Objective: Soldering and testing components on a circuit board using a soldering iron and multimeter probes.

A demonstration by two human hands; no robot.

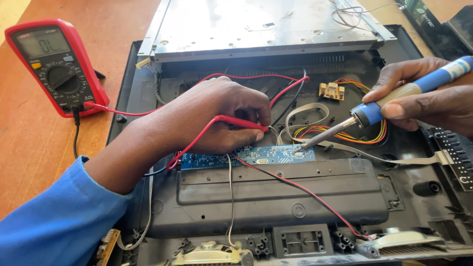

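Observation:
My left hand [217, 116] rests on a narrow blue circuit board [276, 155] inside an opened black device case [276, 197] and grips a red multimeter probe [241, 123], its tip pointing right near the board. My right hand [428, 93] holds a blue-handled soldering iron [374, 112]; the iron's metal tip touches the right end of the blue board. A red multimeter [51, 64] stands at the upper left, with red and black leads running toward my left hand.
A silver metal panel [261, 27] lies across the back of the case. A small yellow board [331, 90] with coloured wires, a grey ribbon cable [394, 160] and a black connector strip [456, 157] lie inside. The wooden table [29, 148] shows on the left.

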